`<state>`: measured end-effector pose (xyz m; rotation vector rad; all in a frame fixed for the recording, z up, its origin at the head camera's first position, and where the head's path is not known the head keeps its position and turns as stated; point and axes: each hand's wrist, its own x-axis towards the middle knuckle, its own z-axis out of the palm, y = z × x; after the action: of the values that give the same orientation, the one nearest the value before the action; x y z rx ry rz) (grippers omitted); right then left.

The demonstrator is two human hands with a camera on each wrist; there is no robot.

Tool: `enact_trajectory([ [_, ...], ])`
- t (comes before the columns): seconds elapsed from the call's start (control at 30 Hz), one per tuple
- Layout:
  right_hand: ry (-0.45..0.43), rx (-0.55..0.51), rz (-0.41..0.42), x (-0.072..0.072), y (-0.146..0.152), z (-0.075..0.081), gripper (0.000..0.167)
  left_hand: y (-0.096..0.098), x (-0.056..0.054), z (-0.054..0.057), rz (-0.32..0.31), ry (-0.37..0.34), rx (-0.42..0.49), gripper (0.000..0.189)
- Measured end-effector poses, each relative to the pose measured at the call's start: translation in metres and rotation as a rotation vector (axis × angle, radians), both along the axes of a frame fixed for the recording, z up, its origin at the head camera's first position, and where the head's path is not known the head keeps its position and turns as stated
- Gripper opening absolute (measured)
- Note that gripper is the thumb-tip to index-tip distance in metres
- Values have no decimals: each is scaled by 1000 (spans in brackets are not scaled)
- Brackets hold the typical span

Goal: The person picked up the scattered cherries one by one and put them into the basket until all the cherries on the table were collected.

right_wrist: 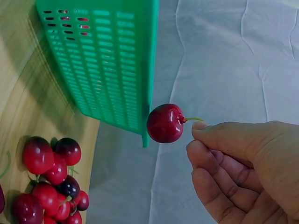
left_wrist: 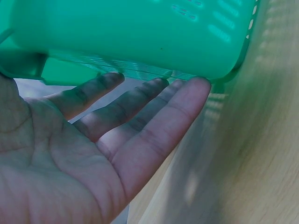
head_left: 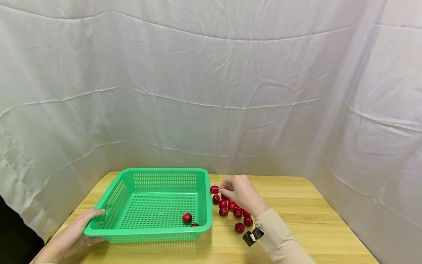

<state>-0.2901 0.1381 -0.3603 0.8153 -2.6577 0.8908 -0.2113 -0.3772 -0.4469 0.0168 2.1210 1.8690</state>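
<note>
My right hand (head_left: 242,192) pinches a thin green stem between thumb and fingers. From it hangs a glossy red cherry (right_wrist: 165,123), raised above the table beside the rim of a green plastic basket (head_left: 158,232). With its thumb over the left front rim, my left hand (head_left: 74,233) holds the basket; its long fingers (left_wrist: 154,135) reach against the outer wall. Inside the basket, near the front right corner, lie a red cherry (head_left: 187,218) and another one (head_left: 195,224) partly hidden by the rim. Several loose cherries (head_left: 223,212) lie under and beside my right hand.
The wooden table (head_left: 296,216) extends to the right of the cherries. Light grey fabric (head_left: 211,91) hangs behind the table and along both sides. A black strap piece (head_left: 253,237) sits at my right wrist, close to the nearest cherries.
</note>
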Motion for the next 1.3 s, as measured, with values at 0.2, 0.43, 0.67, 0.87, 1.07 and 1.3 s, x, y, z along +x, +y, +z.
enact_trajectory([
  [0.2, -6, 4, 18, 2, -12, 2, 10, 1, 0, 1, 15, 3, -17, 71],
  [0.43, -19, -2, 61, 5, -29, 3, 10, -1, -1, -4, 11, 8, -1, 65],
  [0.67, -18, 5, 107, 6, -46, 4, 7, -2, -3, -5, -11, 8, 8, 69],
  [0.87, -40, 25, 126, 6, -57, 1, 7, 0, -2, 0, -25, -4, -2, 77],
  [1.07, -71, 22, 149, 8, -63, -3, 8, -2, -2, 0, -36, 0, 16, 73],
  [1.3, -81, 33, 160, 7, -67, -6, 10, -1, 0, 1, -34, -1, 35, 71],
])
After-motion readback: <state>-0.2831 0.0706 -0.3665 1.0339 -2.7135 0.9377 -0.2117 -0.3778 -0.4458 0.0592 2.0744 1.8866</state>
